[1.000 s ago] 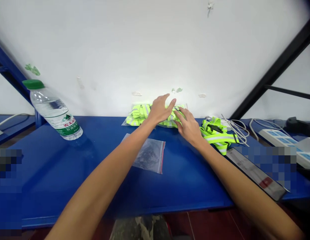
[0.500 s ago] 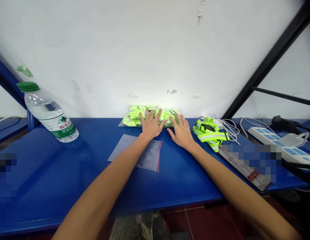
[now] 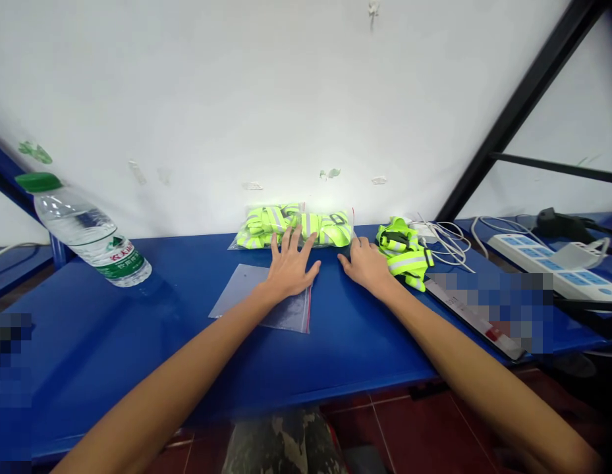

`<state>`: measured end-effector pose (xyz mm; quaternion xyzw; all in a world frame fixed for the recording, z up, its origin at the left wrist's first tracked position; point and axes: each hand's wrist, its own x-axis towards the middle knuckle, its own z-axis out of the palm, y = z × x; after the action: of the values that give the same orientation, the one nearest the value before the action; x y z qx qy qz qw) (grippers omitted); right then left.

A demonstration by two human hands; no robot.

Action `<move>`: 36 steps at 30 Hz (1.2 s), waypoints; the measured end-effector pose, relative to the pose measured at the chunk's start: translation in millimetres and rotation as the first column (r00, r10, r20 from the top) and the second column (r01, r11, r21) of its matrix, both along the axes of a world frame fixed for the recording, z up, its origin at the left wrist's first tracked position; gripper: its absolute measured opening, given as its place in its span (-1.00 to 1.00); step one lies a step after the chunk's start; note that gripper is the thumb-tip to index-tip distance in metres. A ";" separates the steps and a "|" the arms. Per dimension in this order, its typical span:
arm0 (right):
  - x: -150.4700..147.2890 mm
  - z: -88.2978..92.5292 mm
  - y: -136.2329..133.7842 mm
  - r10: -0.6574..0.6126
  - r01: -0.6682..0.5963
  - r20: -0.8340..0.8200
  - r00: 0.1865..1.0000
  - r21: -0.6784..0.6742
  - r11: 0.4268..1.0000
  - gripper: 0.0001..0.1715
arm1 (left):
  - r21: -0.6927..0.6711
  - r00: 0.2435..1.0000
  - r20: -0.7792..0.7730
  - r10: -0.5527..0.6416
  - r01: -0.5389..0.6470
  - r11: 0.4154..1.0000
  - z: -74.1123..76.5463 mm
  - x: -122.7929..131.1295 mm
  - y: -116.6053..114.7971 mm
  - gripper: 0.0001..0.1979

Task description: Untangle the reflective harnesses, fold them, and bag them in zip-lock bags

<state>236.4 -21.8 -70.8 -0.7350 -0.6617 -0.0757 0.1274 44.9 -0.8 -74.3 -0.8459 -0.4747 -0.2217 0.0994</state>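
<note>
Left grip [image 3: 290,266] spread, fingertips on bag of hi-vis vests [image 3: 315,227]; right grip [image 3: 365,264] spread just beside. Bag looks light, soft, slippery; hold by both ends.

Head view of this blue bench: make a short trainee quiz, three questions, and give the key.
1. True or false: the water bottle has a green cap.
2. Which lies nearest the right hand? A) power strip; B) loose neon reflective gear; C) water bottle.
3. Fill in the blank: the ___ hand lies partly over the flat clear zip bag.

Key: 1 true; 2 B; 3 left hand.
</note>
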 end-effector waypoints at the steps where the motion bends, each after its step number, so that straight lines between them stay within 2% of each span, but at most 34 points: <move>1: -5.0 1.2 -2.9 0.021 -0.021 0.014 1.000 0.001 1.000 -0.50 | 0.001 1.000 -0.002 0.011 -0.011 1.000 -3.5 2.4 0.0 -0.33; 5: -17.0 7.7 -12.4 0.091 -0.091 0.009 0.996 0.063 0.994 -0.56 | 0.000 0.995 0.053 0.085 -0.085 0.996 -8.1 18.6 6.5 -0.36; 9: -8.9 19.5 -19.4 0.161 -0.161 0.007 0.987 0.141 0.977 -0.57 | -0.003 0.974 0.132 0.183 -0.184 0.983 1.0 32.7 13.9 -0.46; 12: 6.6 26.2 -23.7 -0.003 -0.008 0.058 0.998 0.191 0.982 -0.45 | -0.029 0.957 0.177 0.228 -0.227 0.973 7.9 42.2 17.0 -0.49; 14: 16.3 26.5 -25.3 -0.120 0.117 0.040 0.992 0.072 0.991 -0.30 | -0.043 0.949 0.199 0.246 -0.243 0.969 10.0 48.5 17.8 -0.51; 15: 20.0 25.7 -25.7 -0.140 0.141 0.025 0.990 -0.008 0.990 -0.28 | -0.045 0.946 0.208 0.250 -0.246 0.968 10.3 51.0 17.7 -0.52; 16: 22.6 24.6 -26.0 -0.133 0.134 0.014 0.991 -0.071 0.988 -0.33 | -0.044 0.945 0.216 0.248 -0.244 0.969 10.3 52.7 17.2 -0.52; 18: 25.3 23.3 -26.6 -0.083 0.083 0.010 0.997 -0.102 0.991 -0.51 | -0.035 0.947 0.226 0.228 -0.226 0.973 10.3 53.1 14.8 -0.53; 21: 27.1 27.7 -28.3 -0.025 0.025 0.001 1.000 -0.027 0.999 -0.62 | -0.031 0.954 0.247 0.171 -0.169 0.985 14.7 47.8 8.0 -0.53; 23: 28.9 35.1 -30.6 0.012 -0.010 -0.027 1.000 0.062 0.998 -0.65 | -0.045 0.942 0.321 0.099 -0.089 0.995 23.3 43.8 2.8 -0.56; 25: 29.5 43.2 -34.3 0.092 -0.079 -0.056 0.994 0.198 0.977 -0.64 | -0.163 0.881 0.473 0.023 0.062 0.985 36.0 41.9 -1.9 -0.64; 26: 28.6 46.6 -36.6 0.161 -0.139 -0.065 0.985 0.267 0.954 -0.62 | -0.278 0.822 0.569 0.010 0.180 0.944 42.9 41.7 -3.6 -0.65; 27: 26.5 48.9 -39.1 0.247 -0.212 -0.067 0.967 0.327 0.921 -0.60 | -0.396 0.749 0.662 0.026 0.320 0.861 49.3 41.5 -5.0 -0.62; 28: 23.1 50.0 -41.8 0.341 -0.295 -0.064 0.938 0.373 0.880 -0.59 | -0.479 0.671 0.739 0.066 0.455 0.751 54.8 41.1 -5.9 -0.58; 29: 18.5 50.0 -44.2 0.435 -0.377 -0.060 0.898 0.404 0.833 -0.60 | -0.514 0.598 0.794 0.114 0.558 0.652 58.8 40.0 -6.3 -0.56; 30: 12.9 48.8 -46.4 0.518 -0.446 -0.065 0.853 0.425 0.788 -0.63 | -0.509 0.533 0.832 0.154 0.620 0.597 61.1 38.0 -6.2 -0.58; 31: 6.7 46.7 -47.9 0.586 -0.498 -0.084 0.806 0.439 0.748 -0.68 | -0.481 0.481 0.859 0.174 0.644 0.594 61.5 34.9 -5.8 -0.63; 33: -6.5 41.5 -49.0 0.658 -0.530 -0.172 0.733 0.462 0.711 -0.73 | -0.422 0.426 0.888 0.173 0.604 0.676 57.9 26.0 -4.8 -0.74; 34: -13.0 38.9 -48.4 0.659 -0.509 -0.236 0.715 0.471 0.721 -0.69 | -0.402 0.414 0.894 0.170 0.576 0.712 54.5 20.6 -4.5 -0.78; 36: -24.7 34.8 -45.6 0.600 -0.432 -0.342 0.723 0.454 0.779 -0.64 | -0.392 0.396 0.900 0.182 0.552 0.736 46.3 10.1 -5.2 -0.80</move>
<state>211.7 -67.4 -36.0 -0.4789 -0.7675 0.0296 0.4251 55.0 -6.0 -28.0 -0.6174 -0.3881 -0.4719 -0.4955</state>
